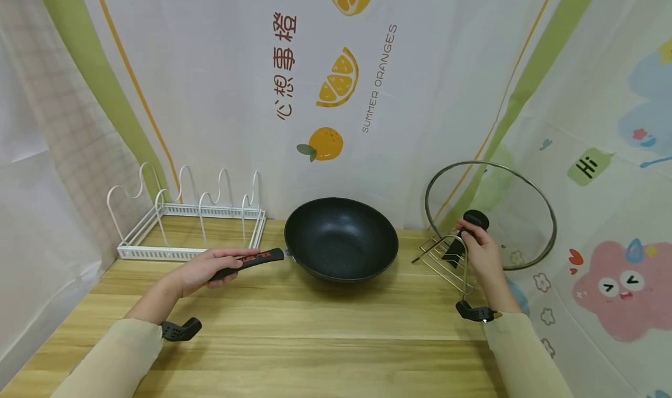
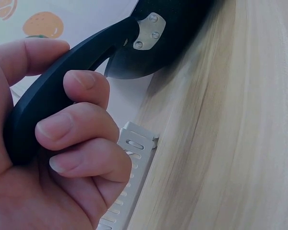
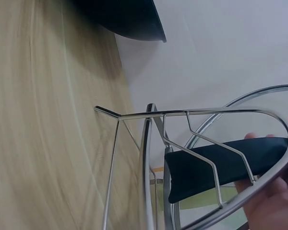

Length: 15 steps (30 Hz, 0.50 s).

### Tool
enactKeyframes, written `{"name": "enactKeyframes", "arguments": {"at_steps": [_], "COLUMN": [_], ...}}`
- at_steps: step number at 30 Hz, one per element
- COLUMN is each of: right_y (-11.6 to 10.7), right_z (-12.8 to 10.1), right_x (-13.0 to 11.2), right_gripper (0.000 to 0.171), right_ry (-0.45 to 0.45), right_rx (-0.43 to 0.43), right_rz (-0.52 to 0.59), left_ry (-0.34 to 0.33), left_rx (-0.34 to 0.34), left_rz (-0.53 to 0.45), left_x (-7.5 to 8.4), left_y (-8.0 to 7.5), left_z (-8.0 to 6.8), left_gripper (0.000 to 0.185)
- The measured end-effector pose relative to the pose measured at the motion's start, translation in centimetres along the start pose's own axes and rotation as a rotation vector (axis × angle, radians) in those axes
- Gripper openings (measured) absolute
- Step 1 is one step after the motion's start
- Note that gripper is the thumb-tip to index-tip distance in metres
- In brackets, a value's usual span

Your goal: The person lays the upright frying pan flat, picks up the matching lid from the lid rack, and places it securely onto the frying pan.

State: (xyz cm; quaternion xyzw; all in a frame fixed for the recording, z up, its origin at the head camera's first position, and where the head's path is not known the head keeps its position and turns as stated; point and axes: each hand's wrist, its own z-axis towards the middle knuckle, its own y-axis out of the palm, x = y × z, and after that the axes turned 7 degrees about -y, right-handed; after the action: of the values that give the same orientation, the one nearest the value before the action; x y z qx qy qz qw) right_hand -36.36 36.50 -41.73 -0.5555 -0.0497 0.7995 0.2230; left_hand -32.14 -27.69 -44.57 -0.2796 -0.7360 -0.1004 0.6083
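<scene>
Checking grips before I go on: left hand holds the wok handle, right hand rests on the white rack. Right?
Not quite. The left hand does grip the wok by its handle, but the right hand is at the glass lid, fingers on its black knob, where it stands in the wire stand. The head view shows the white rack untouched at far left.

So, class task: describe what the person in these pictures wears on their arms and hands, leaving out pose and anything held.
Both arms wear long, plain sleeves in pale beige: left sleeve, right sleeve. A small black device with a curved end sits at each wrist by the cuff, the left one and the right one. The left hand and right hand are bare: no gloves, and no rings or watch visible.
</scene>
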Motion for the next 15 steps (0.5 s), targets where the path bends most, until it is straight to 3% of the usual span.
{"name": "enactKeyframes", "arguments": {"at_steps": [15], "right_y": [0.47], "right_z": [0.23], "right_x": [-0.07], "right_gripper": [0.042], "right_ry": [-0.039], "right_rx": [0.076], "right_rz": [0.032], "left_ry": [0.013], "left_rx": [-0.005], "left_rz": [0.011], "left_x": [-0.18], "left_y": [-0.03], "left_z": [0.09], "left_gripper": [0.051]}}
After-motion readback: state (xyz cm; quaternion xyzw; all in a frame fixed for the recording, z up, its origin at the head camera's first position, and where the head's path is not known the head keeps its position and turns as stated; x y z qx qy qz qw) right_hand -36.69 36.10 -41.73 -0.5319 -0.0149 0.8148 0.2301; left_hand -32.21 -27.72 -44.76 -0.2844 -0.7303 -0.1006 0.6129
